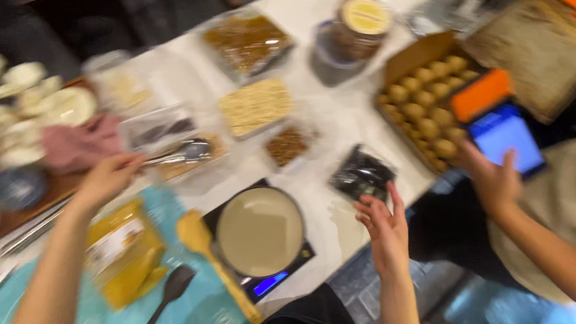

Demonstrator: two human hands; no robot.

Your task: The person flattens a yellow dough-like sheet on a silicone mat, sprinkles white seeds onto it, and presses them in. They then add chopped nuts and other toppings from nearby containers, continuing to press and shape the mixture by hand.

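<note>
The picture is motion-blurred. My left hand [107,179] reaches toward a metal spoon [179,152] lying over clear bags of ingredients; whether it grips the handle is unclear. My right hand [381,222] hovers with fingers spread at the table's edge, just below a dark plastic bag [362,174]. Between my arms a round empty bowl [260,231] sits on a black kitchen scale [276,280]. A wooden spoon [199,239], a black spoon [171,289] and a yellow packet [124,252] lie on a teal mat [198,314].
Another person at the right holds a lit tablet [507,136] with an orange case. A box of round golden balls [426,101], a jar with a yellow lid [361,24], bags of grains and nuts [257,105], a pink cloth [84,144] and white dishes [22,100] crowd the white table.
</note>
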